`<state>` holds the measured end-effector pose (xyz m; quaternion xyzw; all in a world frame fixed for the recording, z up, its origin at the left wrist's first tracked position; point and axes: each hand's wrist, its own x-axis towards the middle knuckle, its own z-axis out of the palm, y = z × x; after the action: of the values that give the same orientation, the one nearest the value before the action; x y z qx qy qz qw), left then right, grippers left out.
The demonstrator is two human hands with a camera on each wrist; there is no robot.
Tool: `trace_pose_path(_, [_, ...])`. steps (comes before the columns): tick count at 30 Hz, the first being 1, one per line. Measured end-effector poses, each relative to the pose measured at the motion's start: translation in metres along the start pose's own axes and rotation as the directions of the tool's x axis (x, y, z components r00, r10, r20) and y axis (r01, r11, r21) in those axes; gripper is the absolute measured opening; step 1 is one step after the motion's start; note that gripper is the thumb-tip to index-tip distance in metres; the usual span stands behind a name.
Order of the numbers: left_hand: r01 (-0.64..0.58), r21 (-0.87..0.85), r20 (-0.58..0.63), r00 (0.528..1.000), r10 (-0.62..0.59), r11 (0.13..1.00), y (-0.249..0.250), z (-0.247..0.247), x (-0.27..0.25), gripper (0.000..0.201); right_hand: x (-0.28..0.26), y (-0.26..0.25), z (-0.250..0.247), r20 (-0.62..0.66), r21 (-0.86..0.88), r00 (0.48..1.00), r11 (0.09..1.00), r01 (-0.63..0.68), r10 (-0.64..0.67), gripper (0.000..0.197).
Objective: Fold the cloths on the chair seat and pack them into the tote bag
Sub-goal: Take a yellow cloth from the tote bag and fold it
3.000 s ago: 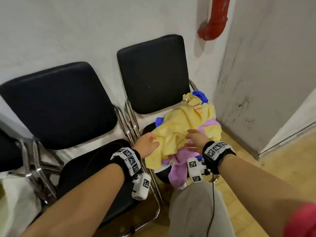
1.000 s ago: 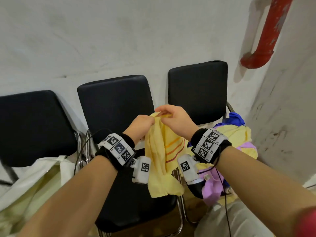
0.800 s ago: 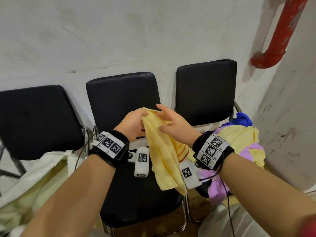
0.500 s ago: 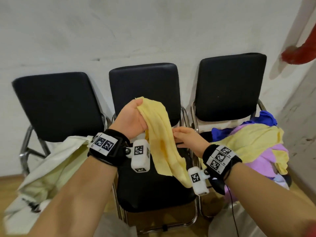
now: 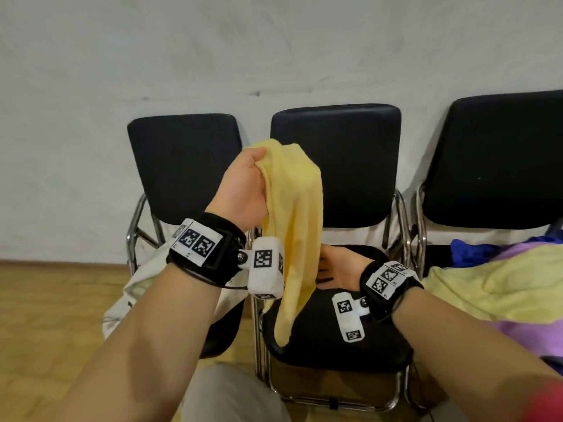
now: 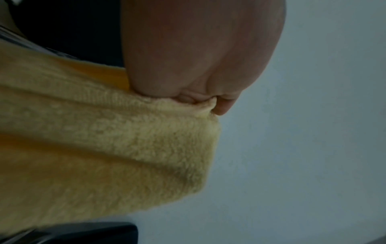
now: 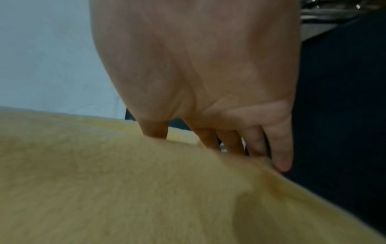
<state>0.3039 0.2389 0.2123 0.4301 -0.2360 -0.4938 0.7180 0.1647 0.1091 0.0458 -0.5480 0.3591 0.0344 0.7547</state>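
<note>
**Hanging the yellow cloth to square it before the fold**

Holding the yellow cloth [image 5: 292, 226] high at centre frame, the left hand [image 5: 243, 190] has its fingers [image 6: 223, 105] curled tight round a bunched top edge, thumb pressed in against them. That grip looks chosen so the fabric drops straight under its own weight and the creases fall out.

Lower, just right of centre, the right hand [image 5: 338, 269] sits behind the hanging cloth with its fingers [image 7: 279, 148] straight and slightly spread, touching the fabric, not pinching it. I judge it is there to steady the drape or feel for a lower edge.

The cloth's tail hangs over the seat of the middle chair [image 5: 335, 336], which is bare and probably meant as the folding surface.

At the right edge of the frame, the pile of cloths [image 5: 493, 287] waits on the right-hand chair [image 5: 499, 159]. At lower left, the pale tote bag [image 5: 143, 284] slumps on the left chair [image 5: 182, 166], within reach for packing. Nothing looks folded yet.
</note>
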Motion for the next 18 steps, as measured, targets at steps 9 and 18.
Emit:
trace_pose_path(9, [-0.062, -0.115, 0.009, 0.998, 0.063, 0.991, 0.011, -0.003, 0.002, 0.042, -0.017, -0.009, 0.013, 0.145, 0.49, 0.989, 0.871, -0.036, -0.04, 0.034])
trace_pose_path(18, [0.005, -0.134, -0.072, 0.997, -0.015, 0.991, -0.013, 0.008, 0.026, 0.051, -0.057, -0.031, -0.068, 0.002, 0.395, 0.987, 0.907, 0.146, -0.16, 0.021])
